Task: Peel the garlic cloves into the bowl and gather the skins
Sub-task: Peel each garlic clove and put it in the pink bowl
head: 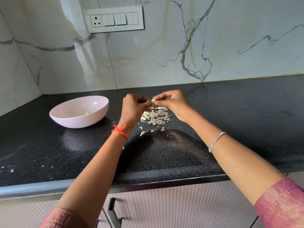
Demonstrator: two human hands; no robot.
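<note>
A small pale garlic clove [153, 100] is pinched between the fingertips of my right hand [172, 102], above the counter. My left hand [134, 107] has its fingers curled at the clove's left side, touching it. Directly beneath both hands lies a pile of white garlic skins [156, 116], with a few loose flakes [144, 131] scattered in front. A pale pink bowl [65, 119] stands to the left of the hands and holds peeled garlic [86, 113] near its bottom.
The black speckled countertop [181, 150] runs to a rounded front edge. Marble wall tiles close off the back and left corner, with a switch panel [113, 19] high up. Tiny skin crumbs [11, 169] lie near the front left.
</note>
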